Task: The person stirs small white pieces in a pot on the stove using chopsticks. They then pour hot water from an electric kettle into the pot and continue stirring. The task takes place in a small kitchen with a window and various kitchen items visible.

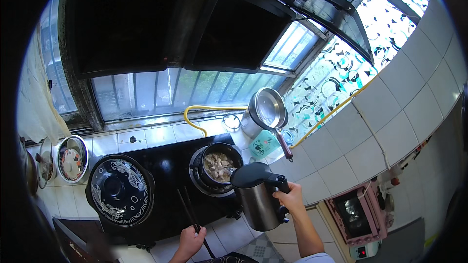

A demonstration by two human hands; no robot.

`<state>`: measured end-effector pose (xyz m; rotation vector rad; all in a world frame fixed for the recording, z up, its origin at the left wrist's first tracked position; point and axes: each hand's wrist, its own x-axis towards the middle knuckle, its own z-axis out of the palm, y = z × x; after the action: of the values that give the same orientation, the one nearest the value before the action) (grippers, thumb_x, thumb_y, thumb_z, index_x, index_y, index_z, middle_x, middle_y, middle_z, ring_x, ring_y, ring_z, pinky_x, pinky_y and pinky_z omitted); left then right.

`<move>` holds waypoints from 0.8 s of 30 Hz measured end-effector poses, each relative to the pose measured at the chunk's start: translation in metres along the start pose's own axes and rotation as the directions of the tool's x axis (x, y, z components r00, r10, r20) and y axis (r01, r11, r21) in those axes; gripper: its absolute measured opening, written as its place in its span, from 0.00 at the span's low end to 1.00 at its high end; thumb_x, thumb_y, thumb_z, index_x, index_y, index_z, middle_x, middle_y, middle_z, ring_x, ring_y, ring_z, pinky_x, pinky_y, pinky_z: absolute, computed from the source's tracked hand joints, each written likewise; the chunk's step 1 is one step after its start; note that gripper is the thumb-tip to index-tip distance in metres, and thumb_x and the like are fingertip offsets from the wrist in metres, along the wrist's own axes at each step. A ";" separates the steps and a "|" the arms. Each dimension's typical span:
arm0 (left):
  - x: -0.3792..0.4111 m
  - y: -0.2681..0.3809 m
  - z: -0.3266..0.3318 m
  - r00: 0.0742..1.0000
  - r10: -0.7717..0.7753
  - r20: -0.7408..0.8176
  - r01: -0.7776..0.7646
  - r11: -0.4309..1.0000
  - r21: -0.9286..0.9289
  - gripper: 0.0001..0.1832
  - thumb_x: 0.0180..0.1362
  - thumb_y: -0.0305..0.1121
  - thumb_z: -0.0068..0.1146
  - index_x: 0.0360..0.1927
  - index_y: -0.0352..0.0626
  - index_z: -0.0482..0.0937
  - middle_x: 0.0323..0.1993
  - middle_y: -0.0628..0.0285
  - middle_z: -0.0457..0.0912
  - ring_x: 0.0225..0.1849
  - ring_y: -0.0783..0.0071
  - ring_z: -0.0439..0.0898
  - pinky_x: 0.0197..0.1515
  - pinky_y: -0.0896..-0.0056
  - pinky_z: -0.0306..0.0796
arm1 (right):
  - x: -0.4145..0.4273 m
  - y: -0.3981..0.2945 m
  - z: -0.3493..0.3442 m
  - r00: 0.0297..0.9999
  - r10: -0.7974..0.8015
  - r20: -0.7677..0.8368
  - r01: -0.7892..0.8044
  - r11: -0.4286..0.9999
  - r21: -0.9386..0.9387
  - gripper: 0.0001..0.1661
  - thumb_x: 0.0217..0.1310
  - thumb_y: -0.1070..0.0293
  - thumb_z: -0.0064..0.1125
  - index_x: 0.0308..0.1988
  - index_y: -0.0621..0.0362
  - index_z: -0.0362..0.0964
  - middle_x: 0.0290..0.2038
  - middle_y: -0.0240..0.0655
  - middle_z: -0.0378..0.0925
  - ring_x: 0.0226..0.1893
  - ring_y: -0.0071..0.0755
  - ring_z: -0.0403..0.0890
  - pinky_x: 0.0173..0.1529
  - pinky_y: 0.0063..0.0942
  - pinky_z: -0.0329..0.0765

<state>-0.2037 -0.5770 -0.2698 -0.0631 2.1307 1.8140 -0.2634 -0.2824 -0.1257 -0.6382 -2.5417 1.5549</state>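
Note:
My right hand [289, 198] grips the black handle of a dark metal electric kettle [252, 202]. The kettle is tilted over the right burner, and water streams from its spout into a small black pot [238, 153]. Pale chunks of meat [218, 166] lie in that pot. In my left hand [192, 240] is a pair of dark chopsticks [187, 208], their tips pointing away from me above the black hob [168, 175]. A lidded dark blue casserole [119, 191] with white fish drawings covers the left burner.
Behind the hob on the right, a long-handled steel pan [270, 111] rests near a green container [264, 145]. Bowls in a basket [73, 159] and a glass lid [44, 164] stand at left. The range hood [226, 25] hangs overhead. A pink toaster oven [356, 213] sits lower right.

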 end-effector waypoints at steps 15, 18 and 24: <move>-0.002 0.003 0.001 1.000 -0.003 0.027 0.003 1.000 0.009 0.14 0.55 0.36 0.52 0.21 0.36 0.76 0.16 0.61 0.75 0.21 0.74 0.73 0.27 0.70 0.67 | -0.002 -0.004 -0.002 1.000 -0.011 -0.003 0.011 1.000 0.004 0.05 0.36 0.75 0.61 0.21 0.63 0.73 0.13 0.28 0.69 0.11 0.18 0.67 0.15 0.19 0.61; -0.004 0.004 0.001 1.000 0.002 0.027 -0.002 1.000 -0.001 0.14 0.55 0.36 0.51 0.21 0.36 0.76 0.16 0.61 0.75 0.21 0.74 0.73 0.28 0.70 0.67 | -0.003 -0.005 -0.002 1.000 -0.001 -0.004 0.002 1.000 0.010 0.05 0.36 0.75 0.61 0.21 0.64 0.73 0.13 0.28 0.69 0.11 0.18 0.67 0.15 0.19 0.61; -0.004 0.001 0.001 1.000 0.028 0.014 -0.028 1.000 -0.008 0.14 0.55 0.36 0.51 0.21 0.36 0.76 0.16 0.61 0.75 0.22 0.74 0.73 0.28 0.70 0.67 | -0.004 -0.009 -0.001 1.000 0.003 -0.001 -0.003 1.000 -0.010 0.06 0.36 0.76 0.62 0.20 0.64 0.72 0.13 0.28 0.69 0.11 0.18 0.67 0.15 0.18 0.61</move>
<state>-0.2001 -0.5761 -0.2676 -0.0230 2.1250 1.8330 -0.2625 -0.2866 -0.1166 -0.6436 -2.5504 1.5436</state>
